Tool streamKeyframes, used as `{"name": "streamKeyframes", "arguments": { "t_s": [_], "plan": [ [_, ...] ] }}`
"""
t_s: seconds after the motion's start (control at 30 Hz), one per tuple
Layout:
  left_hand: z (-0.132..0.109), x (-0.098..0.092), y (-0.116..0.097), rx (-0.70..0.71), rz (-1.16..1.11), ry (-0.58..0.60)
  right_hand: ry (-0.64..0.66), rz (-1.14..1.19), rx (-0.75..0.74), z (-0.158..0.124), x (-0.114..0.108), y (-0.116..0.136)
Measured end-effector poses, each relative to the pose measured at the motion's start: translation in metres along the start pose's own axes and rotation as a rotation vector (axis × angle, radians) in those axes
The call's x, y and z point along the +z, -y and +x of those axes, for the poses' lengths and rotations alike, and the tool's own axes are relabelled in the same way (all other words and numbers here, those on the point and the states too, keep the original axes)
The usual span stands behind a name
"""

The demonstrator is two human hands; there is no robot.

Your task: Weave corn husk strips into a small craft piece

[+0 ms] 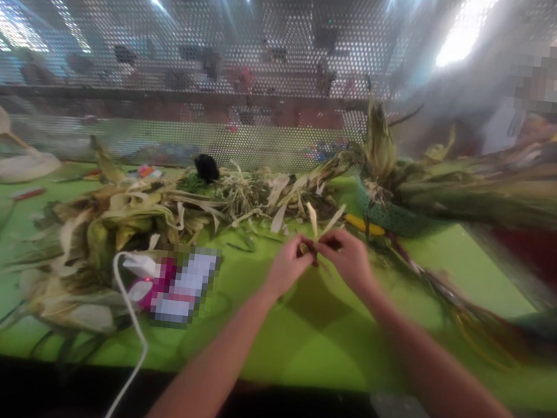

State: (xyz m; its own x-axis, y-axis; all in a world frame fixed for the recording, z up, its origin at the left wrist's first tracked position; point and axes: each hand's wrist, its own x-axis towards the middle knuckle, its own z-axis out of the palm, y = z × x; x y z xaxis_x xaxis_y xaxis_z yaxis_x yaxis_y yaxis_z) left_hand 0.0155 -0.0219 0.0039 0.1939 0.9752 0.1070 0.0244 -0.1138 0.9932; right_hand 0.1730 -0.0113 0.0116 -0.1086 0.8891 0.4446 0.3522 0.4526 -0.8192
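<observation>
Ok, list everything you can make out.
Husk strips: two ends, pale yellow, between hands
Dried husks: uncounted, tan-green, on table and basket
Table: one, lime green, foreground
Perforated basket: one, green, back right
Device: one, magenta and white, heap's front right
Cable: one, white, front left
Pixelated rectangle: one, whitish, beside the device
Unclear object: one, black, heap's back edge
Perforated screen: one, grey, behind table
Co-worker: one, pale clothing, far right
Left hand: one, bare, centre, pinching strips
Right hand: one, bare, centre, pinching strips
</observation>
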Motion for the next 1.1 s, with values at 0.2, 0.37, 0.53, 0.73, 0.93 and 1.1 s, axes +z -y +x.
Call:
{"name": "streamKeyframes", "arguments": {
  "t_s": [0.2,0.37,0.53,0.73,0.93,1.1],
  "plan": [
    [-0.003,-0.001,-0.006,0.041,0.07,0.061,-0.118,0.251,0.219,0.002,0.006,0.002],
    [-0.002,-0.001,-0.005,0.027,0.069,0.013,-0.043,0.216,0.387,-0.001,0.008,0.006],
    [0.004,-0.002,0.004,-0.04,0.035,-0.006,-0.115,0.27,0.301,-0.002,0.006,0.007],
    [0.012,-0.005,0.014,-0.16,-0.114,-0.103,-0.112,0.353,0.152,-0.001,-0.004,0.017],
    [0.011,-0.005,0.01,-0.166,-0.164,-0.095,0.049,0.275,0.004,-0.004,-0.006,0.022],
    [0.01,-0.005,0.007,-0.053,-0.02,-0.077,0.108,0.118,-0.003,-0.002,-0.01,0.02]
  ]
}}
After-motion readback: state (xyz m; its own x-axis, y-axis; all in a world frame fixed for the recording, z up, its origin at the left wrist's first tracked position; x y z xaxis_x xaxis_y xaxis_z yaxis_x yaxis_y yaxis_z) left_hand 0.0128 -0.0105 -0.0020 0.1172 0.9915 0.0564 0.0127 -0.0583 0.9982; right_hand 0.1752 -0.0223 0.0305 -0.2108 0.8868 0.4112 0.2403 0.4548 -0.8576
